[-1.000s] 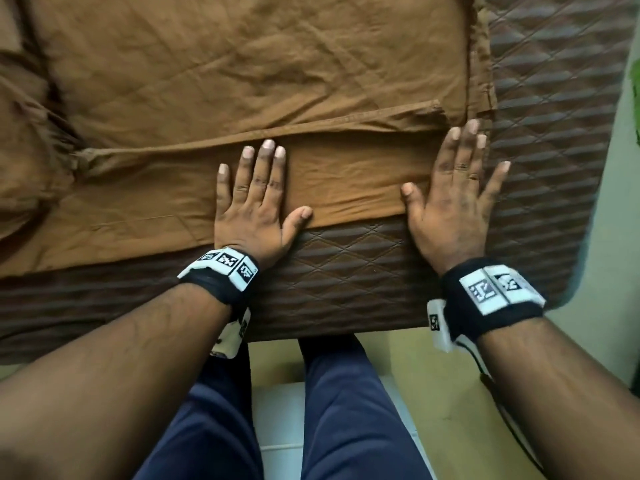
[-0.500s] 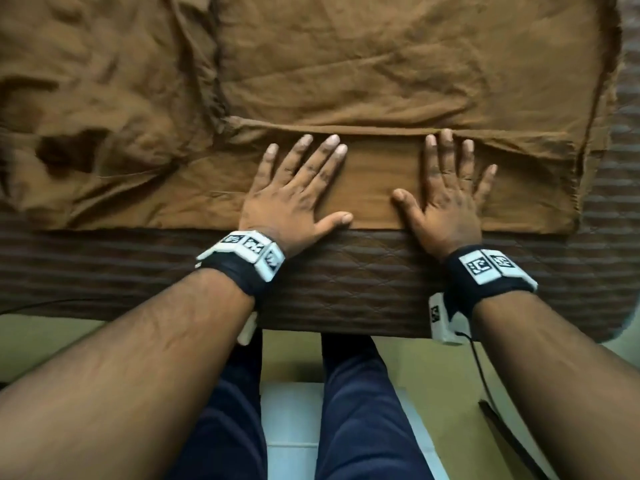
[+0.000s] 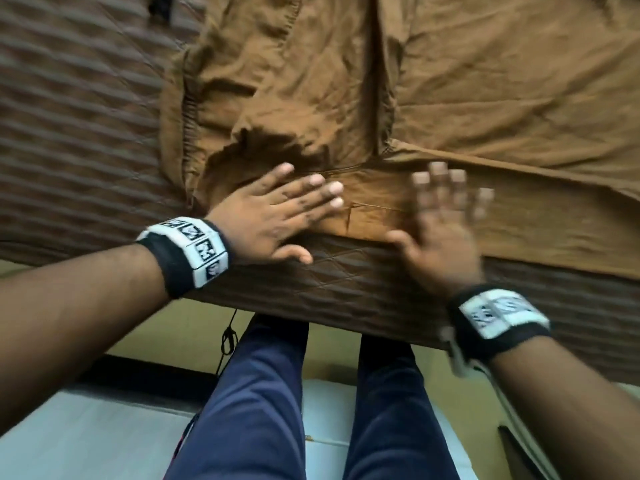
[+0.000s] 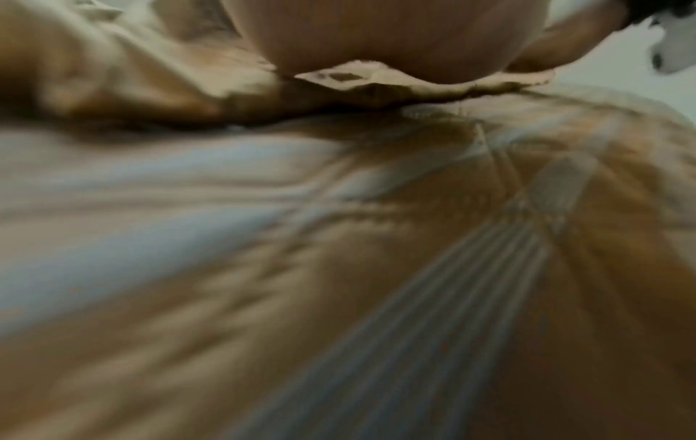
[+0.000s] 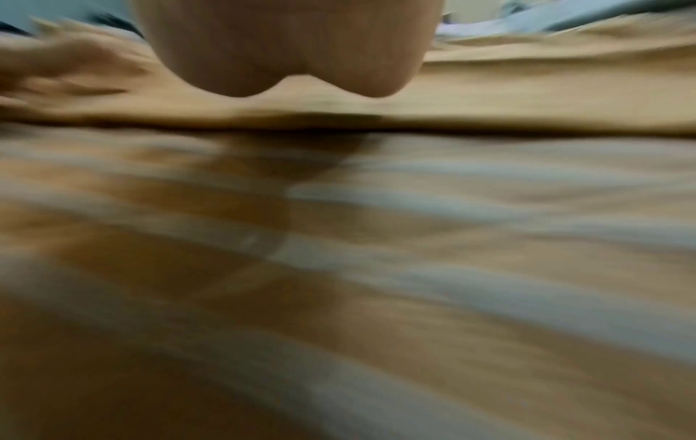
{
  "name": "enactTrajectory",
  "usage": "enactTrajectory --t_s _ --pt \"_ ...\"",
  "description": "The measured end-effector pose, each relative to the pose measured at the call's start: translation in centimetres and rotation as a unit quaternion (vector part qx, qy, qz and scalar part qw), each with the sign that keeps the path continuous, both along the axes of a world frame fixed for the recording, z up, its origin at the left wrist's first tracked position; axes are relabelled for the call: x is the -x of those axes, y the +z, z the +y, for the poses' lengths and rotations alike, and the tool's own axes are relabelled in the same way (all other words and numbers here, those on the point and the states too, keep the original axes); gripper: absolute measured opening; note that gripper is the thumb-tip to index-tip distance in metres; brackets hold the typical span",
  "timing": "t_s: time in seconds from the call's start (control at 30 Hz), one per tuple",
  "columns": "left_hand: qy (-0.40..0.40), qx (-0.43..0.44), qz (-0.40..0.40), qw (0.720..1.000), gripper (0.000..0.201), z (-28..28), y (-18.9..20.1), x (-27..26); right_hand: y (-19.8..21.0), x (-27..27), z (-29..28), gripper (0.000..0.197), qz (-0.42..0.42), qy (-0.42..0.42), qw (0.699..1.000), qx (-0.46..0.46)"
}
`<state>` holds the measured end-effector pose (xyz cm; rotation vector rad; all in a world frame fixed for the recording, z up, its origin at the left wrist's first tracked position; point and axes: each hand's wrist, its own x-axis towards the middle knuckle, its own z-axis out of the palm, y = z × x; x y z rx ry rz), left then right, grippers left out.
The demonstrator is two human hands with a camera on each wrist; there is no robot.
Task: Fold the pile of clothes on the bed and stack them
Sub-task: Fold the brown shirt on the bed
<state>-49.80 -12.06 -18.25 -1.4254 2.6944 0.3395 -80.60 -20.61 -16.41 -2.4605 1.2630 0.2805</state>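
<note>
A brown garment [image 3: 450, 81] lies spread over the bed, its folded lower strip [image 3: 377, 202] along the near edge and an elastic waistband [image 3: 188, 126] bunched at its left end. My left hand [image 3: 277, 216] lies flat on the strip's left end, fingers straight and pointing right. My right hand [image 3: 443, 220], blurred with motion, is spread flat on the strip just to the right. Both wrist views are blurred: each shows only the heel of a palm [image 4: 391, 38] [image 5: 286, 47] over the brown cloth [image 4: 150, 89] [image 5: 489, 98] and the bed cover.
The dark brown quilted bed cover [image 3: 69, 133] shows bare at the left and along the near edge [image 3: 346, 285]. My legs in navy trousers [image 3: 263, 393] stand against the bed on a pale floor [image 3: 86, 431]. A thin black cable [image 3: 227, 337] hangs below the bed edge.
Both hands have slid left along the folded strip, still flat on it. The garment's bunched waistband end has come into the middle of the view.
</note>
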Motion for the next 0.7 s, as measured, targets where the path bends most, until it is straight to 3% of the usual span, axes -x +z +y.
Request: enactTrajectory --t_s 0.07,0.17,0.37,0.7 --pt "0.0 -0.009 0.028 1.0 0.076 -0.8 -0.7 0.5 -1.0 -6.3 2.5 0.077 -0.029 0.083 0.996 0.017" --pt "0.04 -0.017 0.031 0.999 0.075 -0.4 -1.9 0.2 -2.1 -9.5 3.2 0.078 -0.007 0.061 0.998 0.024" --pt "0.062 -0.054 0.022 0.996 0.075 -0.1 -2.2 0.3 -2.3 -2.7 0.5 0.098 0.031 -0.004 0.999 0.013" --pt "0.102 -0.116 -0.054 0.987 0.08 -0.6 -1.1 1.2 -2.0 10.6 -5.1 0.099 0.053 -0.097 0.994 -0.003"
